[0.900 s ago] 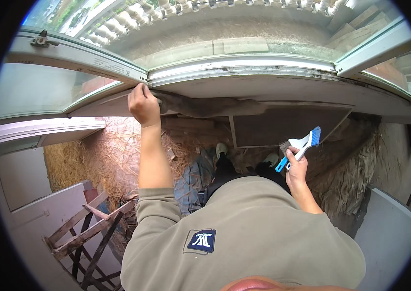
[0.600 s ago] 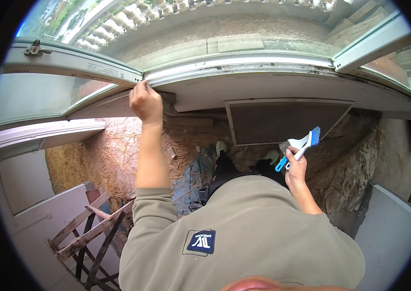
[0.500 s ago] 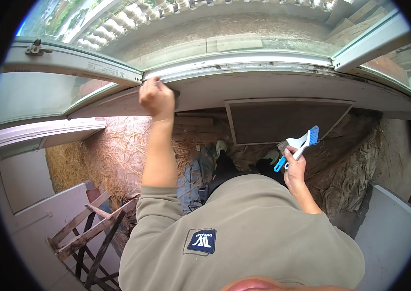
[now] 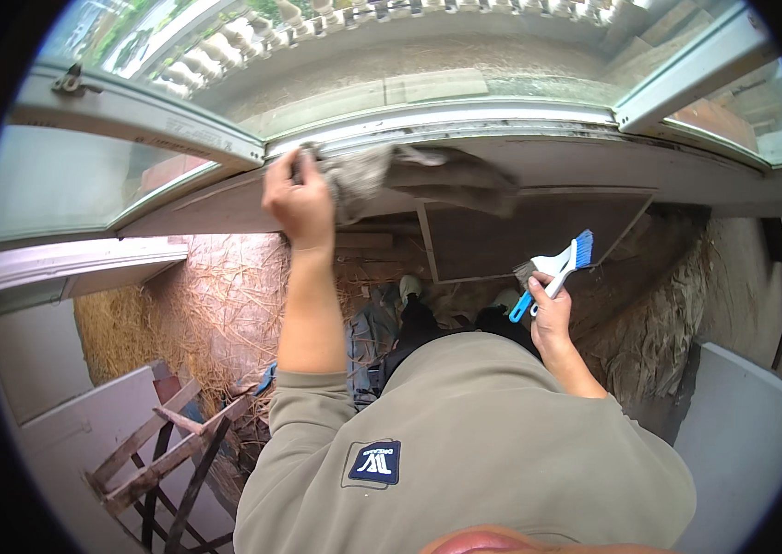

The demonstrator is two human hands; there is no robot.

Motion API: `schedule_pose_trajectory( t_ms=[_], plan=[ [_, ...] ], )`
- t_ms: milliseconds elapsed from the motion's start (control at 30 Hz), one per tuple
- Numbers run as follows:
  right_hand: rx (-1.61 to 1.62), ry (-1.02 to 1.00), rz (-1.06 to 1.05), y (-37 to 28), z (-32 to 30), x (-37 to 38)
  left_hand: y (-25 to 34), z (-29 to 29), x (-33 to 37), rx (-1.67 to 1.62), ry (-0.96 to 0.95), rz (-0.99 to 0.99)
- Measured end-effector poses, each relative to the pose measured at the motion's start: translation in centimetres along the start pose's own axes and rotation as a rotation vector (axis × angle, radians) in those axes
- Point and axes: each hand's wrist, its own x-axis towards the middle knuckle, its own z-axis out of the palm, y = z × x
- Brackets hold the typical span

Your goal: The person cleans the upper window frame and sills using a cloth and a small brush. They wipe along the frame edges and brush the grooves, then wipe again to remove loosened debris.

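My left hand is raised to the sliding-window track, fingers closed on a grey rag. The rag swings out to the right along the sill, blurred by motion. Lower on the right, my right hand grips two small cleaning brushes together. One of them, a blue-bristled brush, has a white body. The other is a grey-bristled brush with a blue handle end, crossing the first. Both brushes are held away from the window.
A framed screen panel leans under the sill. Straw litters the floor at left, near a wooden trestle. Crumpled sheeting lies at right, beside a pale board. Glass window sashes stand ahead.
The grey rag, mostly hidden behind my left hand before, has swung out to the right along the sill. The view has shifted slightly; my right hand still holds both brushes.
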Motion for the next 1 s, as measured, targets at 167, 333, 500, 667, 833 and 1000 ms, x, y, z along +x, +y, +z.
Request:
schedule_pose_trajectory(
  t_ms=[167, 333, 500, 667, 833, 1000],
  plan=[
    [0.009, 0.091, 0.078, 0.4, -1.9, -1.0, -0.2, 4.0, -1.6, 0.291, -0.004, 0.226],
    [0.018, 0.129, 0.036, 0.3, -4.3, -1.1, 6.5, 9.8, -6.4, 0.086, -0.046, 0.332],
    [0.061, 0.176, 0.023, -0.2, -7.0, -1.6, 14.8, 14.7, -10.6, -0.081, -0.189, 0.419],
    [0.099, 0.199, -0.043, -1.2, -8.5, -1.5, 21.1, 17.2, -12.3, -0.763, -0.738, -0.058],
    [0.149, 0.230, -0.100, -1.1, -8.8, -1.1, 17.8, 12.0, -8.9, -0.684, -0.485, 0.136],
    [0.195, 0.246, -0.072, -0.5, -8.7, -2.1, 8.4, 5.7, -2.3, -0.152, -0.072, 0.311]
  ],
)
